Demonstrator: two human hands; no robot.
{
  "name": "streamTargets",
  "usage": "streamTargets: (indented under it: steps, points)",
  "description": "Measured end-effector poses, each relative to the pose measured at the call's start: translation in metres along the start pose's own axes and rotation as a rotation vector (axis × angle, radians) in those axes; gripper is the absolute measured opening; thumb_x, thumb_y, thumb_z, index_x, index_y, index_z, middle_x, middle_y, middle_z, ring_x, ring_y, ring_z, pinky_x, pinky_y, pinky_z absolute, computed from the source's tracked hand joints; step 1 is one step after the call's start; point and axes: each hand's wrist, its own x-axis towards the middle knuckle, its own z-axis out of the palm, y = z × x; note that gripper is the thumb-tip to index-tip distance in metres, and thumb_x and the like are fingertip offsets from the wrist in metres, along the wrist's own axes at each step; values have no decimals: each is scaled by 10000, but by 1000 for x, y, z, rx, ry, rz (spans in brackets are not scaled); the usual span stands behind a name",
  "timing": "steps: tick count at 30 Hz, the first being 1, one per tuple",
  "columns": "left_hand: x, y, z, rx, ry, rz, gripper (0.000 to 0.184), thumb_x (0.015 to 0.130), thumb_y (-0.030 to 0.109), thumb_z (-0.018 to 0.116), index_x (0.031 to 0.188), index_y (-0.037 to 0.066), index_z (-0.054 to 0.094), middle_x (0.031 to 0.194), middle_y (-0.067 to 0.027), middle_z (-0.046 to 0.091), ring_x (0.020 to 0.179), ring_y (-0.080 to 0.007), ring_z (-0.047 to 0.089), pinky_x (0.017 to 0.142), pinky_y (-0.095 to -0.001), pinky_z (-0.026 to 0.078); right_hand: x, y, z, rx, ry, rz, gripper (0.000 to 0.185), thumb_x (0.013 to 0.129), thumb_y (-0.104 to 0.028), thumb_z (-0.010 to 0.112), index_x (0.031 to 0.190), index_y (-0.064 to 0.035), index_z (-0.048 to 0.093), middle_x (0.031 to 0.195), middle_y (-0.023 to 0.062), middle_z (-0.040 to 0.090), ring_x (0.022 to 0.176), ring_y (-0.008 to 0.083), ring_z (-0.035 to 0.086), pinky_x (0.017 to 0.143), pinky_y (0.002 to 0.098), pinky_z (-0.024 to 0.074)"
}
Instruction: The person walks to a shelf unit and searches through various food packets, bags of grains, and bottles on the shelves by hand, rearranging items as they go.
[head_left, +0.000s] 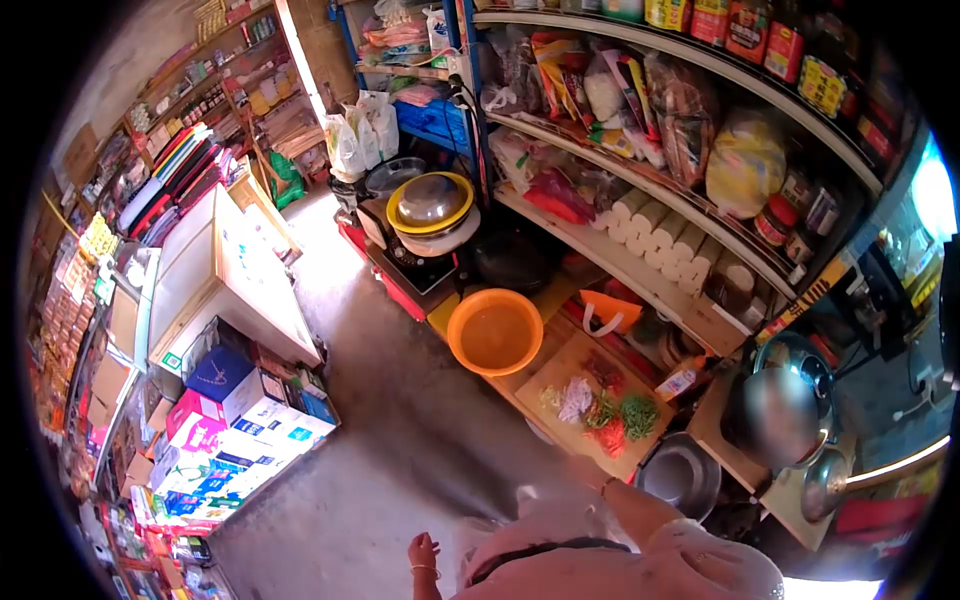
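Observation:
My left hand hangs at the lower left over the floor, away from the counter. Its fingers are curled in, and nothing shows in them. A bracelet circles that wrist. Reaching to the counter's front edge, my right hand is smeared by motion, so its fingers and anything in them cannot be made out. It is nearest to a wooden cutting board bearing separate piles of cut food: green strips, orange-red shreds, pale purplish-white pieces and dark red pieces. A dark wok stands right of the board.
An orange basin sits left of the board, near the counter's edge. Behind it is a yellow-rimmed bowl with a metal lid. Shelves of packaged goods overhang the counter. Stacked boxes line the left side across the floor.

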Motion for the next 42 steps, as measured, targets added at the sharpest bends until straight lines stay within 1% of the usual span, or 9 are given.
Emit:
streamTargets:
  steps: [9,14,22,26,28,33,35,38,42]
  points:
    - [108,5,-61,107,-42,-425,227,833,165,520,986,4,566,808,-109,599,654,-234,625,513,-346,532,70,-7,23,-176,-1,76,154,792,-155,494,816,-81,627,666,108,607,638,271,616,526,385,495]
    - [217,91,-82,78,-54,-268,229,834,207,537,943,8,567,811,-108,603,684,-235,629,564,-350,539,87,-35,27,-795,-599,-82,178,778,-154,519,914,-71,599,744,114,593,643,248,593,524,405,481]
    - [373,255,-58,175,-268,-11,286,870,231,529,1039,0,537,905,-139,610,671,-246,633,554,-348,533,179,-124,36,356,78,208,232,798,-242,567,845,-37,666,771,132,664,717,232,643,637,357,506]
    - [422,277,-28,192,-341,-1,259,891,215,522,1036,0,539,860,-129,617,675,-238,636,547,-353,530,234,-171,17,135,90,271,273,808,-274,551,870,-32,660,789,148,659,733,251,637,693,354,499]
    - [426,277,-14,164,-373,-37,248,881,223,534,978,-5,557,810,-116,614,632,-222,631,514,-328,520,249,-178,13,507,122,296,251,801,-259,543,857,-44,661,819,168,652,754,277,633,701,365,487]
    - [451,249,6,252,-447,-161,267,857,231,542,946,-17,584,750,-103,618,595,-210,632,489,-314,520,281,-168,12,69,-54,319,251,801,-232,518,810,-11,636,773,182,637,748,302,625,670,402,471]
    - [479,240,6,692,-502,50,237,859,219,541,966,11,575,823,-115,616,666,-234,630,550,-356,525,306,-118,43,-83,-132,230,249,802,-219,509,801,2,625,735,184,627,733,291,625,652,406,466]
    - [515,268,-5,365,-472,-258,224,852,210,548,969,21,580,817,-108,614,650,-241,623,558,-364,524,351,-124,25,-115,-79,177,238,822,-216,508,805,-1,608,722,165,612,727,274,622,633,391,470]
    - [551,353,19,339,-414,-224,254,838,247,532,856,12,627,669,-72,613,562,-188,608,487,-309,498,431,-191,-71,-107,213,-197,228,861,-234,509,816,-24,589,735,123,602,719,252,617,618,365,478]
